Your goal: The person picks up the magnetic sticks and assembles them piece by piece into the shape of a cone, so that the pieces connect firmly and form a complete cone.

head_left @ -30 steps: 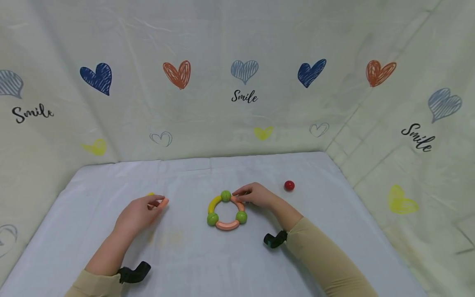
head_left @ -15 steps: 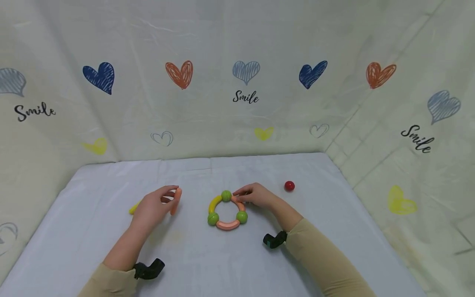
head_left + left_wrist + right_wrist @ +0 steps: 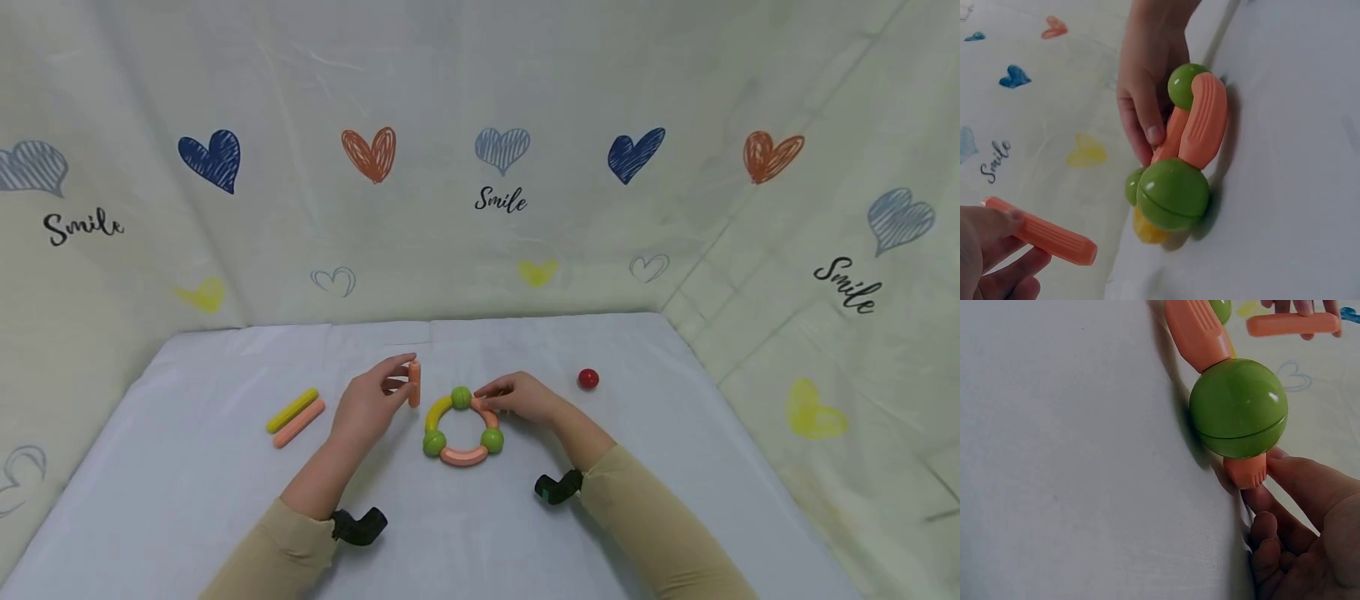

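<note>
Between thumb and fingers my left hand (image 3: 370, 402) pinches a straight orange stick (image 3: 414, 384), held upright just left of the ring; the left wrist view shows the grooves along the orange stick (image 3: 1054, 232). The ring lies flat on the table, built of green balls (image 3: 434, 442), curved orange pieces (image 3: 463, 457) and a curved yellow piece (image 3: 438, 412). At the ring's upper right my right hand (image 3: 528, 396) pinches a curved orange piece (image 3: 492, 416). In the right wrist view a green ball (image 3: 1238, 408) partly hides that held piece (image 3: 1246, 472).
A yellow stick (image 3: 292, 410) and another orange stick (image 3: 299, 423) lie side by side on the left of the table. A red ball (image 3: 588, 379) rests to the right, beyond my right hand. A cloth printed with hearts hangs behind the white table (image 3: 465, 533).
My left hand has carried the orange stick rightward towards the ring, turning it upright. The yellow stick and other orange stick have come into full view. My right hand stays on the ring.
</note>
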Demonstrator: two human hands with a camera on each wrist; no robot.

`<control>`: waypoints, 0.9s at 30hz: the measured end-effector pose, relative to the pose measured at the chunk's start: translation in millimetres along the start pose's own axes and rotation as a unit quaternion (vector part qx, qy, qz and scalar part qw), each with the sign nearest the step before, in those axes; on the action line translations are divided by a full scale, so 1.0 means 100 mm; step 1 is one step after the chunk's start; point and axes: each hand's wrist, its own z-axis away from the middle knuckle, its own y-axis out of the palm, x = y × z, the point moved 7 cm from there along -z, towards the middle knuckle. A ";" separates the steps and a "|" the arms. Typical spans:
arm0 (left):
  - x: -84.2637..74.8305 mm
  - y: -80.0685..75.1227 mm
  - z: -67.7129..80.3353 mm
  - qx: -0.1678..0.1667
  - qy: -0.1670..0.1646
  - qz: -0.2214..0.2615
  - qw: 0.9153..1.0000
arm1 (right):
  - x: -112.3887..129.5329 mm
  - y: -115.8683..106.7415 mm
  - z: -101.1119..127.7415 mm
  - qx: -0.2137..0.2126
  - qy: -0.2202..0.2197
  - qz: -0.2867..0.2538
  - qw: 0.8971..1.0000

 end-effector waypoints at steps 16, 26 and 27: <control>-0.42 0.38 -0.19 -0.012 0.041 0.034 0.999 | -0.02 0.01 0.00 0.003 0.015 -0.018 1.000; -0.43 0.58 -0.25 -0.007 0.048 0.015 0.999 | 0.02 0.00 0.01 0.004 0.002 -0.013 1.000; -0.43 0.59 -0.25 -0.007 0.048 0.011 0.999 | 0.02 0.00 0.01 0.005 0.001 -0.013 1.000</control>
